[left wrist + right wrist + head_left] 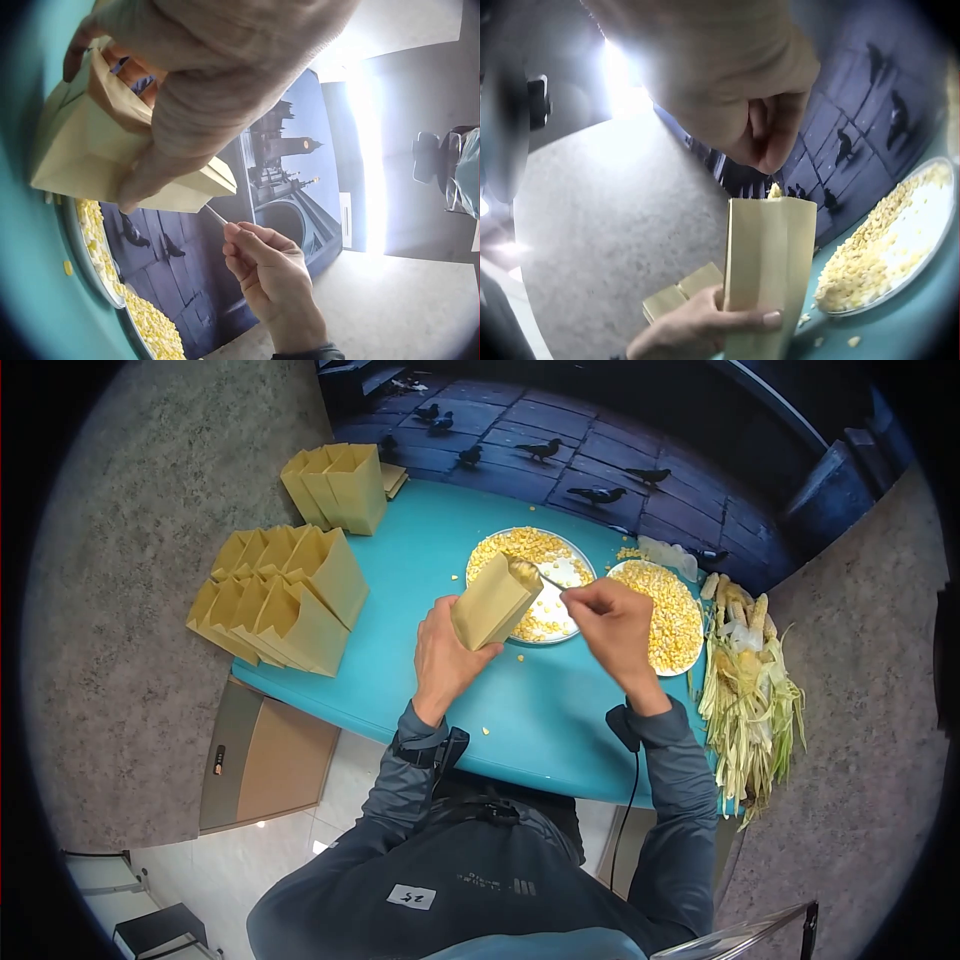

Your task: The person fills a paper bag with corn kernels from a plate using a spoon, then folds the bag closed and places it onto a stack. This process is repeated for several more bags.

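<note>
Kernels [775, 190] show as a small yellow clump at the mouth of a paper bag [490, 605]; how full the bag is cannot be told, since its walls hide the inside. The left hand [450, 650] grips the bag from the side, thumb and fingers wrapped round it, over the blue table [400, 550] just in front of a corn-strewn plate [565, 572]. In the head view the bag leans and covers part of that plate's rim. The right hand [615, 625] pinches a thin handle [216, 214] between thumb and fingertips; the handle's far end disappears into the bag's mouth, so its shape cannot be made out, and in the right wrist view the hand hides the grip itself.

A second plate [672, 674], heaped with corn, is partly covered by the right hand and cut off at the lower edge of the left wrist view. Beyond it, crumpled clear plastic [668, 557] is hard to read, and husks [750, 700] hide parts of the cobs [738, 605]. Open bags stand in a large cluster [275, 595] and a smaller group [345, 485] at the left; their bottoms inside are out of sight.
</note>
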The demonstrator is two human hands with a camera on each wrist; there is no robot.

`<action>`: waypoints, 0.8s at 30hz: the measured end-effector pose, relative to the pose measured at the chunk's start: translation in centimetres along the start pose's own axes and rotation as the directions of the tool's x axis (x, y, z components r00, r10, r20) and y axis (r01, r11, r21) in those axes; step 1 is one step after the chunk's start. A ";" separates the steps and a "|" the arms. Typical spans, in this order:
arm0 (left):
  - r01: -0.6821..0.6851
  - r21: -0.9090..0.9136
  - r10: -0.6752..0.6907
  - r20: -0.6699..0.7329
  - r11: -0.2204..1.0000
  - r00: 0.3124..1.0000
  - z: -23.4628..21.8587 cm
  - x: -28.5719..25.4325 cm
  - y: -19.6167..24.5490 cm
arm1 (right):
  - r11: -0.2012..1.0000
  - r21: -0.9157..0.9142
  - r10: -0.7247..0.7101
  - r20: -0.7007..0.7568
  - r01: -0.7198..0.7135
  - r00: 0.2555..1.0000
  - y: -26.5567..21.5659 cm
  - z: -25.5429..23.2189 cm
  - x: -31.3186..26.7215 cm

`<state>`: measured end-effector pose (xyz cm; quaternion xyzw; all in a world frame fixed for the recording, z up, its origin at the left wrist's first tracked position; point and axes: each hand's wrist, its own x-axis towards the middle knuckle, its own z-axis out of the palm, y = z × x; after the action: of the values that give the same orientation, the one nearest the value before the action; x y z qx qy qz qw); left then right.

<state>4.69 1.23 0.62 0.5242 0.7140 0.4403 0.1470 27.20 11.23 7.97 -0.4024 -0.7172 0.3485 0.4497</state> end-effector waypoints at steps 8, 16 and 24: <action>0.002 0.009 -0.002 -0.009 1.000 1.000 0.0 -0.4 0.1 | 0.826 -0.388 -0.463 -0.054 0.408 0.885 0.2 0.0 -0.5; 0.054 -0.041 -0.058 -0.112 0.998 0.992 -2.1 -1.7 -1.5 | 0.925 -0.348 0.086 -0.198 -0.152 0.976 10.4 0.8 2.1; 0.078 -0.012 -0.079 -0.140 0.997 0.987 -4.0 -2.3 -3.0 | 0.940 -0.149 0.309 -0.019 -0.308 0.951 9.4 4.3 0.3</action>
<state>1.10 -2.83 -0.03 0.4628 0.7412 0.4723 0.1154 25.59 15.02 -1.56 -0.5416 -0.6705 0.3605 0.3565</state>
